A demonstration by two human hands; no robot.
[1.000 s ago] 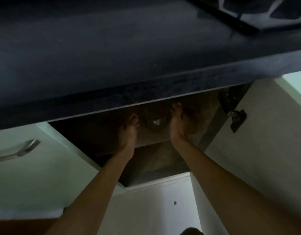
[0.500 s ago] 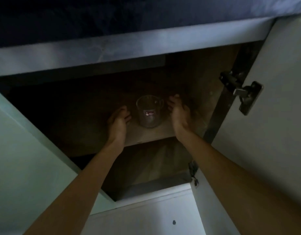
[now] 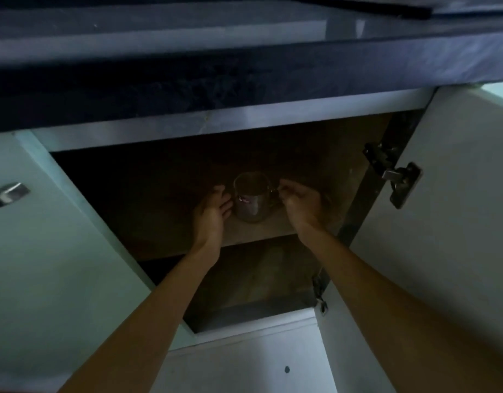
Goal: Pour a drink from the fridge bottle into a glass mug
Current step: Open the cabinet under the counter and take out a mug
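Glass mug: the glass mug (image 3: 250, 199) stands upright on the upper shelf (image 3: 261, 231) of the open cabinet (image 3: 159, 194), between the two hands. It is not lifted yet.
Right hand: half a second ago the right hand (image 3: 299, 201) was spread beside the mug. Now its fingers are curled in and seem to pinch the handle (image 3: 273, 194); the light is dim.
Left hand: the left hand (image 3: 212, 212) has come closer. It is open, with fingers nearly straight, just beside the mug's wall; whether it touches cannot be told.
Meaning: the reach seems finished and the grasp begun, so the lift out of the cabinet is probably next.
Around: a door hinge (image 3: 397, 177) at the right, the dark tabletop (image 3: 244, 75) above. No bottle is in view.
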